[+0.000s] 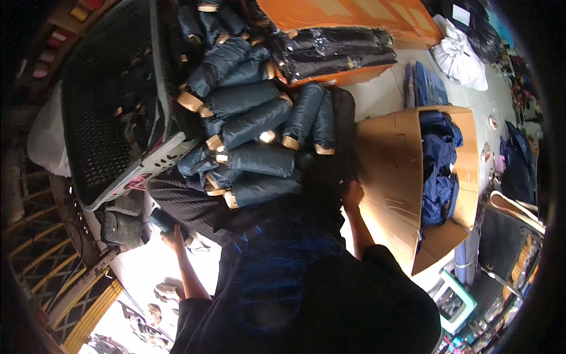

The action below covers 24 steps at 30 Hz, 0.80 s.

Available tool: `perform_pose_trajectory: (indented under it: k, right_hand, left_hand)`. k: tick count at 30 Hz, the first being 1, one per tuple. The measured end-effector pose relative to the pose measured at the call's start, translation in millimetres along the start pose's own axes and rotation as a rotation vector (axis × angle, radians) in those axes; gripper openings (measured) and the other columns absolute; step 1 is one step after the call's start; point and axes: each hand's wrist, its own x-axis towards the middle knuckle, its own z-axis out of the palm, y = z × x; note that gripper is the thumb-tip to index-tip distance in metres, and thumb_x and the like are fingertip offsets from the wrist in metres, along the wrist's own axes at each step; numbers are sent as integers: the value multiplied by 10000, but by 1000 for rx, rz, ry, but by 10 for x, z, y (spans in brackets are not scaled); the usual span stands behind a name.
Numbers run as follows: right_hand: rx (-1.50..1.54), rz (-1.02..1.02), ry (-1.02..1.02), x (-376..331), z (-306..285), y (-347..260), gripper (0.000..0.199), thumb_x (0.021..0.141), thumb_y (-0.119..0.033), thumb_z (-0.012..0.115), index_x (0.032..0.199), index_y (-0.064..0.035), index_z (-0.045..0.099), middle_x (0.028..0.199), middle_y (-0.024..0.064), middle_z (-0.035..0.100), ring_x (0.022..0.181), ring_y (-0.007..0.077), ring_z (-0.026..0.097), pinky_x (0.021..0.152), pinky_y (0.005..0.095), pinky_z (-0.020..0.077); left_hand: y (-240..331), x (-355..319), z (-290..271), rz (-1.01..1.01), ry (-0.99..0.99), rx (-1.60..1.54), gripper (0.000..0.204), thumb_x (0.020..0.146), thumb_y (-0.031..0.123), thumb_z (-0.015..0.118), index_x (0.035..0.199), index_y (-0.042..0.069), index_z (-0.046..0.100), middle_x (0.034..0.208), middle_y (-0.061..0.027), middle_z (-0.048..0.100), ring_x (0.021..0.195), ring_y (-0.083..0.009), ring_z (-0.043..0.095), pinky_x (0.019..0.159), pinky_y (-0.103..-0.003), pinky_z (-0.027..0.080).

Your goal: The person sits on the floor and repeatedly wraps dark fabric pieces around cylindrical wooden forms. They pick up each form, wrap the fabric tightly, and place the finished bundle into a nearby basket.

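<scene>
Now our left hand (173,237) grips a dark folded umbrella (162,222) below the grey perforated plastic basket (100,118); our right hand (352,193) pinches black pinstriped cloth (342,135) beside the open cardboard box (392,177).

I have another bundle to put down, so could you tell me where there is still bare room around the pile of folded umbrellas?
Bare pale floor shows between the orange sheet, the folded blue cloth and the cardboard box. The box's open flap is also bare. It is crowded around the umbrella pile, which runs against the grey basket, where the left hand and right hand are.
</scene>
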Motion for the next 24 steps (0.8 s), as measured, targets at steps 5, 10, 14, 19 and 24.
perform_pose_trajectory:
  k: [5,10,14,19,24]
  right_hand:
    - [21,179,319,-130,-920,-427,88,779,-113,599,852,-63,600,726,152,630,686,321,627,598,401,503]
    - [506,-222,397,25,-1948,-1359,51,808,-9,590,859,-5,588,854,138,591,723,244,601,653,339,472]
    - [673,-741,-30,217,-2340,-2230,100,788,14,616,885,14,595,905,128,563,803,235,588,726,314,462]
    - [681,-1124,-313,469,-2352,-2884,114,773,-4,636,885,-9,617,866,97,575,800,215,586,709,300,469]
    - [597,-423,-233,1309,-2188,-3527,510,867,-407,567,1161,7,514,813,86,607,693,191,623,607,340,498]
  left_hand:
    - [901,-352,-288,72,150,-238,509,756,251,707,1133,-24,503,1032,-226,526,1041,-376,497,880,-481,407]
    - [2208,-1090,-1334,528,38,-583,347,809,151,646,1111,8,552,1107,-175,506,955,-258,540,765,-347,474]
    - [3233,-1618,-1958,1060,-206,-871,520,691,60,716,1177,25,536,1286,-190,454,1142,-325,500,892,-388,462]
    - [3363,-1469,-2025,1331,-378,-773,310,655,-51,714,955,-6,650,998,-138,631,919,-285,617,785,-352,493]
    - [3106,-1509,-1902,980,79,-726,151,718,-61,682,854,-8,642,786,-117,594,668,-247,587,603,-311,468]
